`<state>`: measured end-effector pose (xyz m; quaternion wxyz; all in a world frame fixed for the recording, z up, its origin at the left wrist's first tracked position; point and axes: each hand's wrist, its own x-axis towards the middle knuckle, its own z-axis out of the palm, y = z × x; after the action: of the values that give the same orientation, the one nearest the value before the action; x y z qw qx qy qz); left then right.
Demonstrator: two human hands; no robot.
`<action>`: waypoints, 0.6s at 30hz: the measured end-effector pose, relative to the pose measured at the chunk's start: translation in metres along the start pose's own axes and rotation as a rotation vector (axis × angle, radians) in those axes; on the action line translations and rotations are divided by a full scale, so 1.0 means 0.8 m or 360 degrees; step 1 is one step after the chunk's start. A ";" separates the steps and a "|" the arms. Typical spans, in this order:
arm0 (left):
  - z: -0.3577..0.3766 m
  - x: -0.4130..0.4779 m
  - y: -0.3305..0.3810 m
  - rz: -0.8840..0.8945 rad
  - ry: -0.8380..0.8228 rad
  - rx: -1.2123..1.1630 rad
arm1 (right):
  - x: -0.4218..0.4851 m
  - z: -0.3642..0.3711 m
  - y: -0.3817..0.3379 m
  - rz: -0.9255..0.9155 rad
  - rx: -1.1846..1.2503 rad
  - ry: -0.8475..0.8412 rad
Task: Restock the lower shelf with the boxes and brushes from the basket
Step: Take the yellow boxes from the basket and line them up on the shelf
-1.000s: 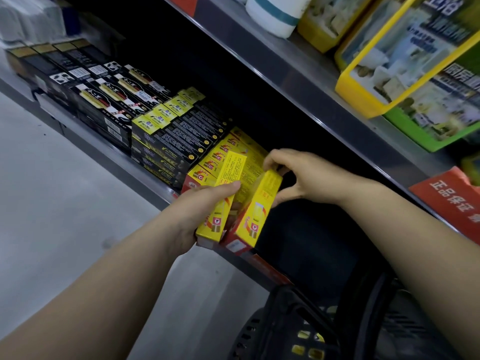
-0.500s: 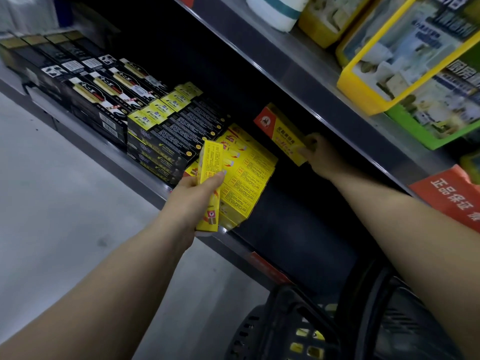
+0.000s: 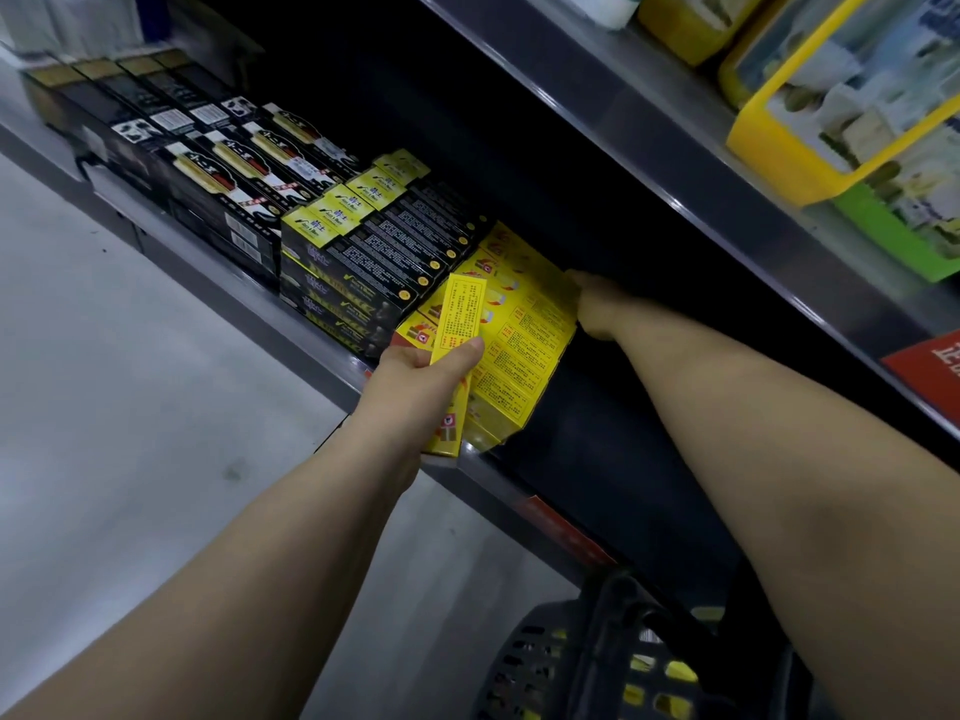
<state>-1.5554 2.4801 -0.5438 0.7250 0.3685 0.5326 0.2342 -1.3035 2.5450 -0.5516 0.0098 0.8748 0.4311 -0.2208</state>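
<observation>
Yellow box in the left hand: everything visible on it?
The slim yellow cardboard box is long, narrow and closed, its face covered in fine print, with a red patch near the bottom end. It is held tilted before the stack of flat yellow boxes. The left hand grips its lower half, thumb across the face.

Glossy cardboard boxes (image 3: 519, 345), metal shelf (image 3: 218, 280)

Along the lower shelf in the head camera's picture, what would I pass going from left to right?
First black boxes → black boxes with yellow ends → stack of yellow boxes → right hand.
</observation>
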 end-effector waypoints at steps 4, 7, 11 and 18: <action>0.003 -0.002 -0.001 0.0081 0.0021 0.0060 | -0.035 -0.015 -0.020 -0.0130 -0.0504 -0.0026; 0.000 -0.002 0.000 0.0239 0.0068 0.0222 | -0.091 -0.042 -0.050 -0.0674 -0.0347 -0.0117; -0.002 -0.006 0.009 0.0411 -0.0054 0.0409 | -0.165 -0.046 -0.063 -0.1218 -0.0555 -0.0140; -0.011 -0.005 0.007 0.0355 0.0416 0.0249 | -0.183 -0.036 -0.029 -0.0544 -0.0514 -0.0013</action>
<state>-1.5644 2.4829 -0.5382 0.5883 0.4468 0.5948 0.3169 -1.3880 2.4558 -0.4642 0.1137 0.7752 0.6028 -0.1511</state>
